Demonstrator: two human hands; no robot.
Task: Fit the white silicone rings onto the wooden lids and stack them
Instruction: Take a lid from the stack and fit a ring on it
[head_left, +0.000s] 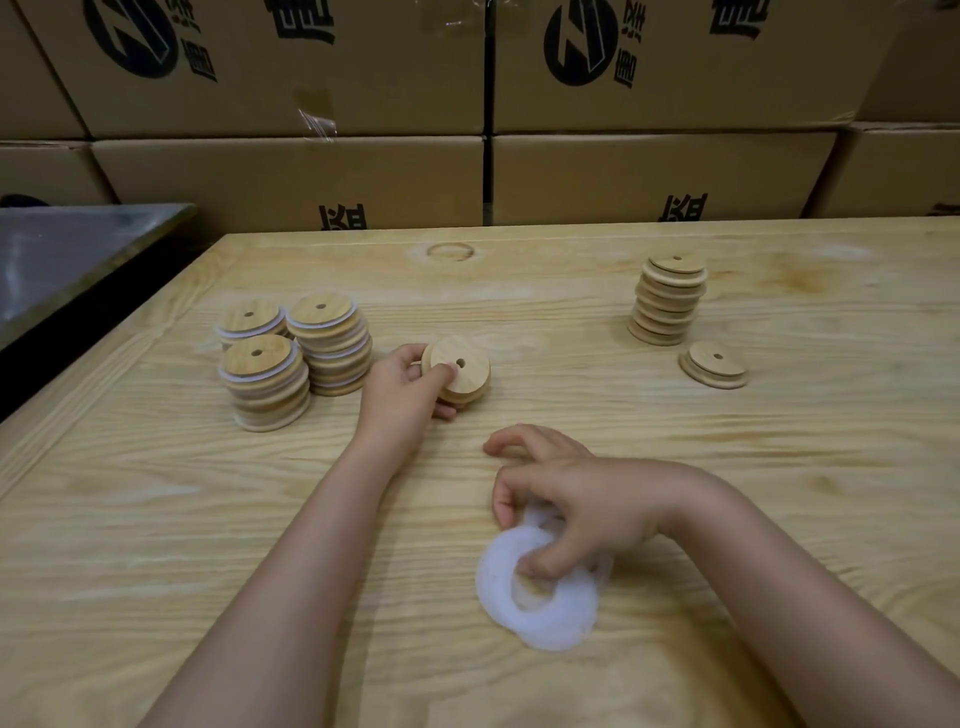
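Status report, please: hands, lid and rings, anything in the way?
Left hand grips wooden lid, tilted. Right hand pinches white rings on table. Ringed stacks beside left hand, bare lids far right.

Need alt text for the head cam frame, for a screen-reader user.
The person's left hand grips a round wooden lid with a centre hole while the right hand pinches a pile of white silicone rings on a pale wooden table. Three stacks of ringed lids stand at left, a stack of bare lids at right, brown cardboard boxes behind.
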